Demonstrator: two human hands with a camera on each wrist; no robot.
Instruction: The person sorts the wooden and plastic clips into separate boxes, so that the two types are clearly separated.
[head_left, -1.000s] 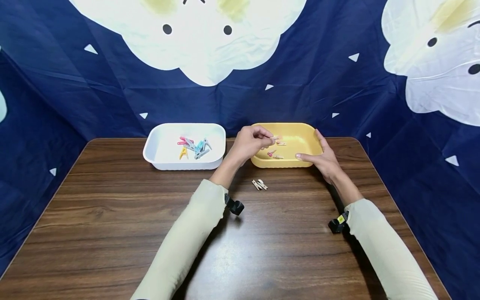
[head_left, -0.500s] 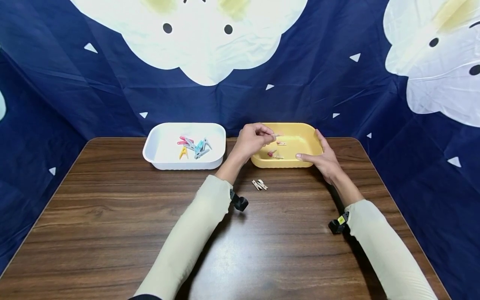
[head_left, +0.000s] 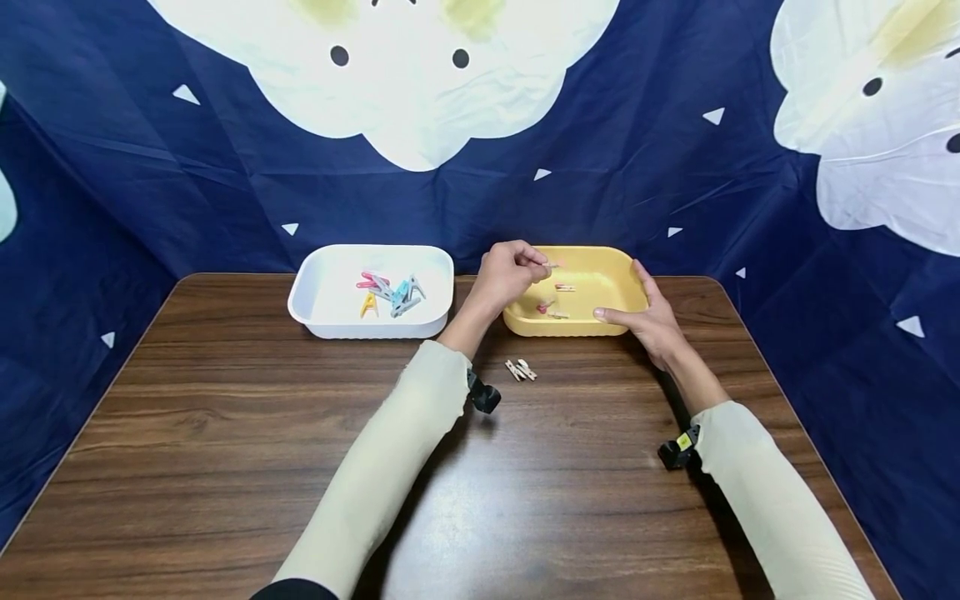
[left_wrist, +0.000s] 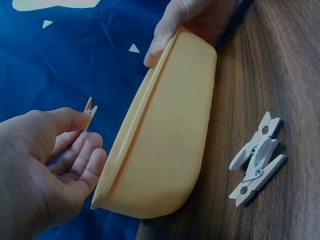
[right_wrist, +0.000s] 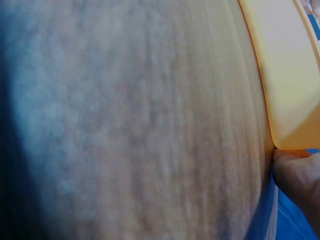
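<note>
My left hand (head_left: 504, 271) is over the left end of a yellow plastic basin (head_left: 603, 279). Between its thumb and index finger it pinches a small wooden clothespin (left_wrist: 89, 116), pinkish-orange on one side, held above the basin's rim in the left wrist view. My right hand (head_left: 652, 323) grips the basin's right end, thumb on the front rim and fingers along the outer side. Several small clothespins, some with pink or red, lie inside the basin, among them a red-and-wood clothespin (head_left: 566, 288). Two plain wooden clothespins (left_wrist: 257, 160) lie close together on the table before it.
A white basin (head_left: 318, 292) stands left of the yellow one, holding several plastic clothespins (head_left: 401, 296) in blue, grey, pink and yellow. Both basins sit at the back edge of the brown wooden table (head_left: 225, 417). Behind hangs a dark blue cloth (head_left: 480, 208) with cloud prints.
My left hand and forearm have shifted slightly right and toward the back, the clothespin still pinched and turned a little. The right hand keeps its grip on the yellow basin, which stays in place.
</note>
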